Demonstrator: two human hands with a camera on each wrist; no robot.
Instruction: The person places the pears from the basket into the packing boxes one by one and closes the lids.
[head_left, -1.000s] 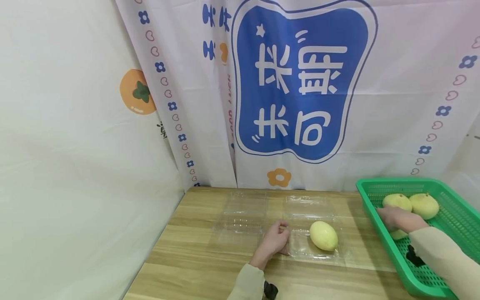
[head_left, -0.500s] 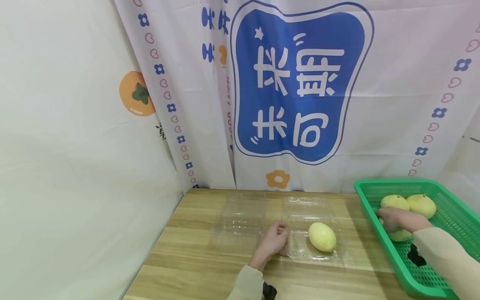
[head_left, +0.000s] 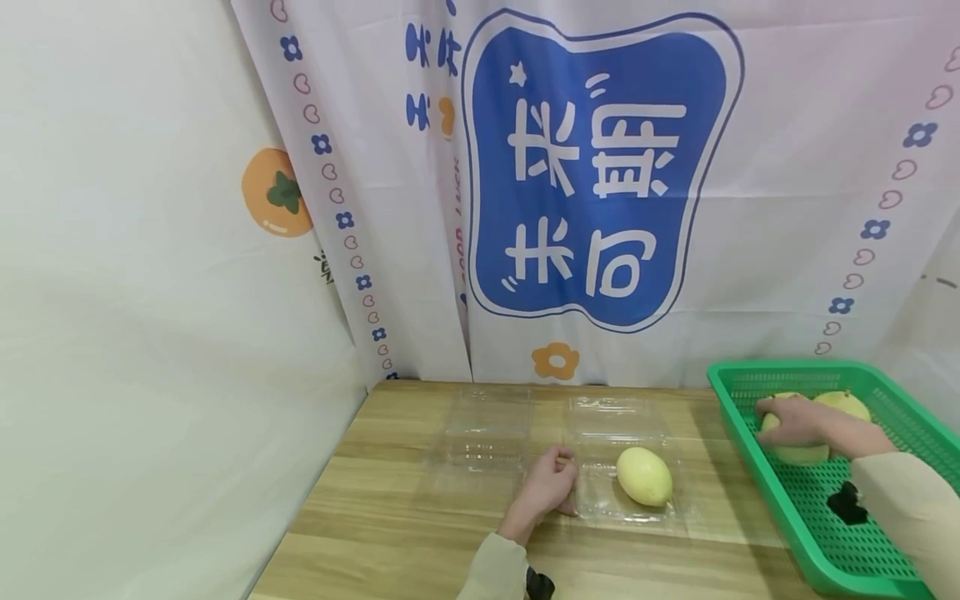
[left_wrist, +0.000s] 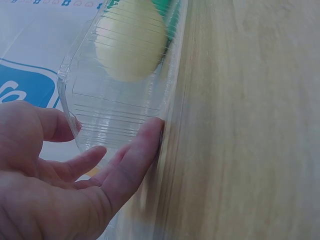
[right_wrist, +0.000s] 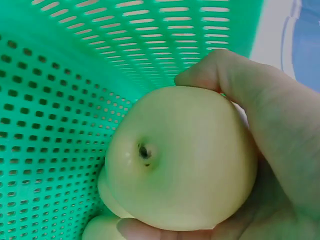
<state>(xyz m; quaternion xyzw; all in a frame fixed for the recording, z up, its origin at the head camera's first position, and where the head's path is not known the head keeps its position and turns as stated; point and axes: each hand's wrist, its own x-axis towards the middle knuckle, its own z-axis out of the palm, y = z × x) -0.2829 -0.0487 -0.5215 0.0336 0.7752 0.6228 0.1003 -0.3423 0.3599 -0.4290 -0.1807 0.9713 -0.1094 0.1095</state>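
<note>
In the head view my left hand (head_left: 546,487) rests at the left side of an unlidded clear plastic box (head_left: 594,498). The left wrist view shows thumb and fingers on either side of that box's edge. Inside the box lies one pale yellow, pear-like fruit (head_left: 645,477). My right hand (head_left: 802,419) is inside the green basket (head_left: 780,500), gripping another pale yellow, pear-like fruit (right_wrist: 185,165) between thumb and fingers. Its stem scar, ringed in green, faces the right wrist camera. More such fruit (head_left: 845,406) sits around that hand, partly hidden by it.
A second opened clear box (head_left: 483,454) lies on the wooden table (head_left: 390,517), left of my left hand. The basket's raised rim stands at the table's right. A printed cloth (head_left: 600,350) hangs along the back, and a pale sheet (head_left: 150,375) covers the left side.
My right hand has shifted back and up within the basket, now covering more of the rear fruit. The left hand and the fruit in the box stay in place.
</note>
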